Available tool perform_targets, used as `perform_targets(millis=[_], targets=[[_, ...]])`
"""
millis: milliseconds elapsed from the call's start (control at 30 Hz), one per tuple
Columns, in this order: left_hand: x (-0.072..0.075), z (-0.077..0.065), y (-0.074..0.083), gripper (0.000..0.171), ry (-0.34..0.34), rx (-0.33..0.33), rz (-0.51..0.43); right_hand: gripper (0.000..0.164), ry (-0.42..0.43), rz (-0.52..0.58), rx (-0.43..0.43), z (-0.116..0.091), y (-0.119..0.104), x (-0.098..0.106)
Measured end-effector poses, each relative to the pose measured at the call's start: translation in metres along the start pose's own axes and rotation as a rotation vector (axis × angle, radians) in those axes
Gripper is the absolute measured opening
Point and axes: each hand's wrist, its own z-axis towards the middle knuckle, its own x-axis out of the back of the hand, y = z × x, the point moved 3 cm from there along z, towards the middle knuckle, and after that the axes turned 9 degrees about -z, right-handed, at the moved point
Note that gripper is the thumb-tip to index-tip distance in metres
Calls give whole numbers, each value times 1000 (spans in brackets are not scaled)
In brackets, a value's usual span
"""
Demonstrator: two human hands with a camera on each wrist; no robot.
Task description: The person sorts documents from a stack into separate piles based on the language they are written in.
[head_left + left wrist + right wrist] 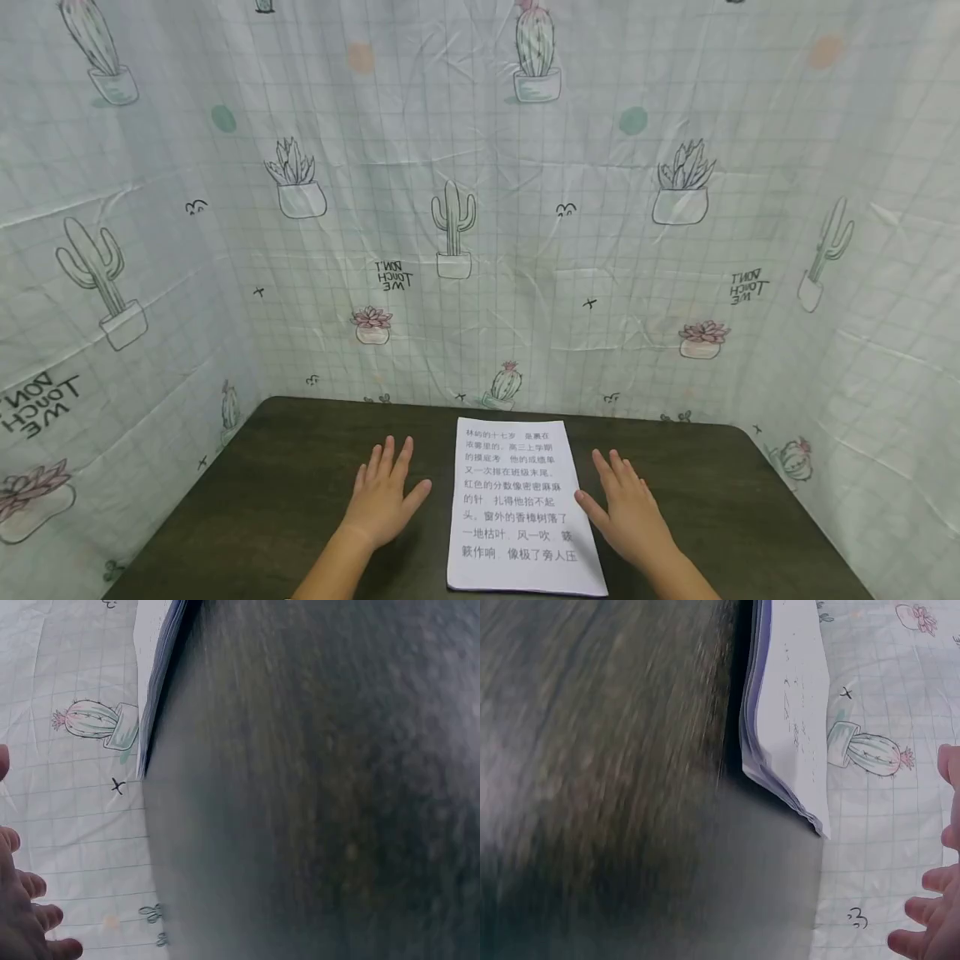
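- Fingers of the left hand (381,500) extend forward, spread and released, as I watch remotely;
- fingers of the right hand (628,510) are likewise straight and released;
- between both sets of fingers I see a white rectangular stack of printed paper sheets (516,504); the right thumb tip overlaps its edge, though I cannot tell whether they touch;
- below the fingers, a dark brown wood-grain table (247,500);
- beyond the fingertips, a pale gridded cactus-print fabric curtain (495,142).

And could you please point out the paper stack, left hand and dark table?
Paper stack (517,507), head view: top sheet's middle.
Left hand (383,498), head view: its back.
Dark table (262,487), head view: bare top.
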Motion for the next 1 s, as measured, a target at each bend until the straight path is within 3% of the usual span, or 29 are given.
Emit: perform_targets(millis=[300, 500, 700, 867, 1000], targets=[[-9, 4, -6, 90, -64, 98, -334, 80, -149, 183, -92, 4, 5, -6], [-15, 7, -8, 95, -77, 122, -507, 78, -174, 311, -164, 6, 9, -12], [-26, 8, -8, 93, -126, 193, -709, 81, -210, 418, -268, 7, 12, -18], [-36, 9, -10, 92, -162, 225, -902, 83, -244, 596, -343, 2, 12, -23], [-44, 6, -11, 95, -236, 263, -1060, 82, -283, 751, -389, -3, 12, -27]])
